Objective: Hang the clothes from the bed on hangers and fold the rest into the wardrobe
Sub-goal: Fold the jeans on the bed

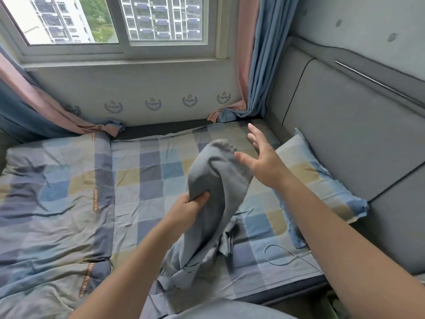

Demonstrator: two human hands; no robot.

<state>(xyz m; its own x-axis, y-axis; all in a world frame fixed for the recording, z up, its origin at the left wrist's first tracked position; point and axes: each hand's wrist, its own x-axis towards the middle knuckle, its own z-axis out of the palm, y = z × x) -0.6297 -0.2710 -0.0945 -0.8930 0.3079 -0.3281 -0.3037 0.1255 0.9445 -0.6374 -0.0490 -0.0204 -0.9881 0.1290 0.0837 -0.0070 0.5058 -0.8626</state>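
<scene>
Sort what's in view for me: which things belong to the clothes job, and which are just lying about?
Part of the job:
- grey garment, gripped by the left hand
- right hand, open beside it
- bed under it

Just lying about:
- quilt
- pillow
- thin cable on the sheet
- curtains

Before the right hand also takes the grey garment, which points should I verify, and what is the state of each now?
1. Left hand grips the grey garment: ok.
2. Right hand open and free, near the garment's top: ok.
3. Garment fully lifted off the bed: not ok, its lower end lies on it.
4. White cable apart from the garment: ok, but close.
5. Hanger at hand: cannot tell, none in view.
6. Garment's kind, to hang or fold: cannot tell, it is bunched.
</scene>
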